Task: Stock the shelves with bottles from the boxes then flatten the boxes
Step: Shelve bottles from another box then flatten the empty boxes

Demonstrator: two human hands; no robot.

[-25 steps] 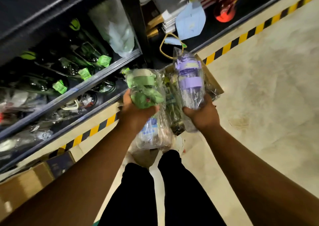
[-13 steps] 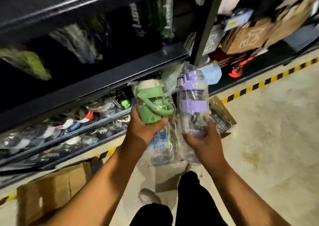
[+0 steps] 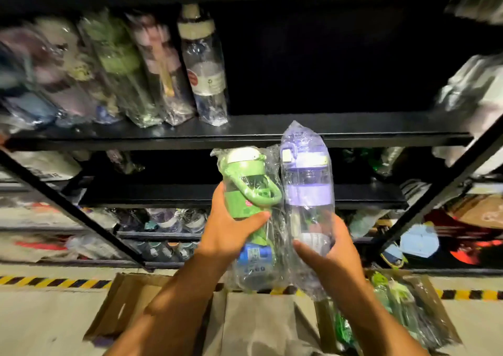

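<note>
I see a pale, scuffed concrete floor point(image 3: 49, 317) w/ a yellow-black hazard stripe point(image 3: 54, 281) along the foot of a black metal rack. Light is dim, the rack interior is mostly dark, and the view edges are blurred.

The rack's upper shelf point(image 3: 353, 131) has a row of wrapped bottles point(image 3: 152, 70) on its left part, leaning and packed side by side. The rightmost, a clear bottle w/ cream cap point(image 3: 204, 67), is the sharpest. The middle shelf point(image 3: 163, 193) sits below. Lower tiers hold more small bottles point(image 3: 168, 222), too blurred to sort. In the right bay there's a light-blue item point(image 3: 419, 241) and a red item point(image 3: 462, 249); I can't ID either.

On the floor under the arms is an open cardboard box point(image 3: 128, 309) w/ flaps spread. To the right, a cardboard wall point(image 3: 438, 304) encloses wrapped green-topped bottles point(image 3: 392, 301). I can't tell if it's the same box or a second one.

Both hands are up in front of the rack, approx btwn upper and middle shelf lvl. The left hand point(image 3: 231, 233) has its grip closed round the green bottle point(image 3: 245, 184), thumb across the front. That bottle is plastic-wrapped w/ a white lid and a loop handle. A blue-label bottle point(image 3: 254, 257), also wrapped, sits just below that hand; I can't tell how it's held. The right hand point(image 3: 334, 257) has its grip wrapped round the lower body of the purple bottle point(image 3: 307, 192), which is upright in its bag. The two bottles touch side by side, and neither is on a shelf yet.
</note>
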